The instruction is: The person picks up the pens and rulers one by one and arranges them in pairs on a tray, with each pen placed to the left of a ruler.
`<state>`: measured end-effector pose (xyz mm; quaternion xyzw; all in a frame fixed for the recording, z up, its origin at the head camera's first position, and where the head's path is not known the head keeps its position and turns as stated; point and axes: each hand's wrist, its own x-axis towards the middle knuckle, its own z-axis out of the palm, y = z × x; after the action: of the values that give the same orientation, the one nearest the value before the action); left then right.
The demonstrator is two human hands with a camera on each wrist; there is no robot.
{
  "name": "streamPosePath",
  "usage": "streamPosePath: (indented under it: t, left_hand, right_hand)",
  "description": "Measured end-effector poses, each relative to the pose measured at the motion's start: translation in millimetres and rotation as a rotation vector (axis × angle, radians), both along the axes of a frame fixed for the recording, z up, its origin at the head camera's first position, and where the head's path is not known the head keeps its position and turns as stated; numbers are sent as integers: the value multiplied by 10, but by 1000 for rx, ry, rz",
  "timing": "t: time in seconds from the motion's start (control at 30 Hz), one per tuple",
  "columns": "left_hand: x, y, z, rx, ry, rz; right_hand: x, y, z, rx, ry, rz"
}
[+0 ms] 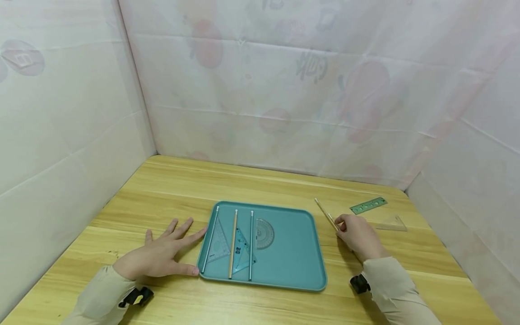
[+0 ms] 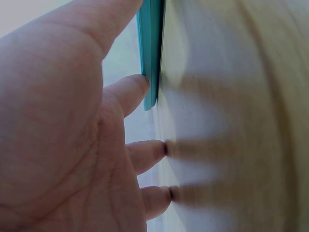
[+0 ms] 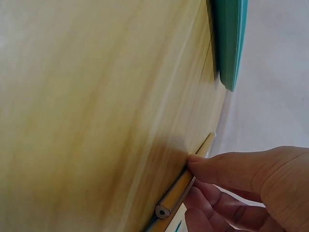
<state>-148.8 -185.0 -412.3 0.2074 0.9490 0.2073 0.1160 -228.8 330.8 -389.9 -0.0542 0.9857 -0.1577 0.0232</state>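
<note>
My left hand lies spread at the left side of the teal tray, thumb and index fingertip at its rim. At the tray's right, my right hand pinches a gold pencil between thumb and fingers, low over the table. A second gold pencil lies close along it, partly hidden by the hand. Inside the tray are a blue-grey pencil, a gold pencil and a teal pencil. Between and under them lie a clear set square, a blue set square and a clear protractor.
Beyond the right hand lie a green stencil ruler and a clear set square on the wooden table. Pale printed cloth walls enclose the table at the back and both sides.
</note>
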Motion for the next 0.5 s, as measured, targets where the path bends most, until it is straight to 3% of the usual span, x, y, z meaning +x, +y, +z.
streamPosePath:
  t: [0.27,0.5]
  left_hand:
    - [2,6,5,1,-6,-1]
    - [-3,7,-8,0,-10,6]
  right_hand:
    - [4,18,-17,35,40,12]
    - [-3,12,-24,25,22,6]
